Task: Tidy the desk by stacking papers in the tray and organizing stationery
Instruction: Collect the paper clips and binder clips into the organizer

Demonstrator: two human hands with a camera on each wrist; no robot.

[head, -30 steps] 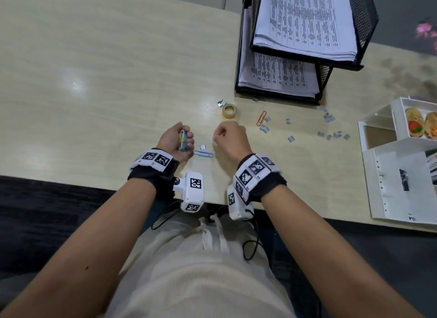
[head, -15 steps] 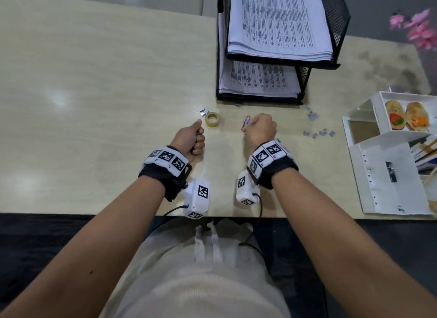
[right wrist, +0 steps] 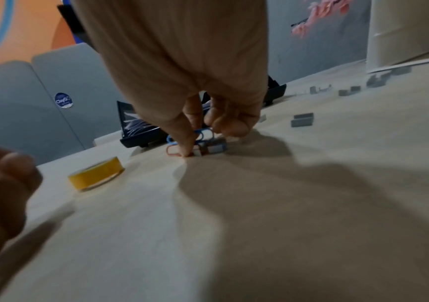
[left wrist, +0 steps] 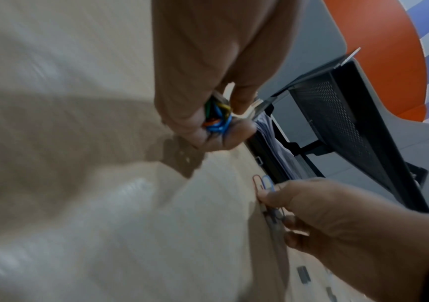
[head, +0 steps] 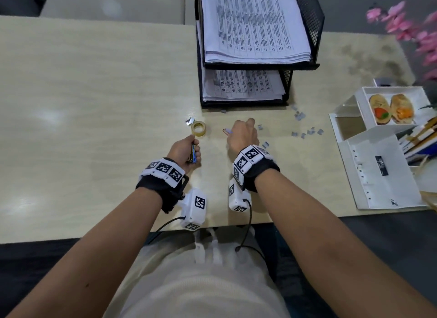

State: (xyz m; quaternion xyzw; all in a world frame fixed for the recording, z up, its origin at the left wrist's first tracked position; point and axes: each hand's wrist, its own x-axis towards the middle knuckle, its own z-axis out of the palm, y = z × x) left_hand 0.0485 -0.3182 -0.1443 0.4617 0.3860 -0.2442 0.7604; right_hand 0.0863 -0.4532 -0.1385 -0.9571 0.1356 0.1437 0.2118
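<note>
Step in hand: loose paper clips are being gathered off the desk [head: 94, 104]; papers [head: 253, 24] already lie stacked in both tiers of the black mesh tray [head: 314, 26], so stationery is judged to be what's left.
Left hand [head: 183, 152]: fingers curled shut round a bundle of coloured clips [left wrist: 217, 118] (blue, orange, green, yellow seen in left wrist view); held just above the desk, near the tape roll [head: 198, 128].
Right hand [head: 242, 134]: blue clip [left wrist: 267, 182] is pinched betw. thumb and forefinger; fingertip [right wrist: 186, 151] is pressed down on the desk at a red clip [right wrist: 173, 151] lying flat. Whether the red clip is gripped yet cannot be told. A staple strip [right wrist: 214, 148] lies touching or just beside it.
Where things are: red clip in front of the tray, betw. tape roll and scattered staple strips [head: 307, 132]; more strips spread toward the white organizer [head: 378, 171] at right.
Next move, as judged: red clip to be slid or pried up, since it lies flat w/ little edge to catch; then both clips passed to the left-hand bundle. Care is called for so the blue clip isn't dropped and the staple strip isn't dragged along.
Still to do: tape roll, staple strips, foil scrap [head: 190, 121].
</note>
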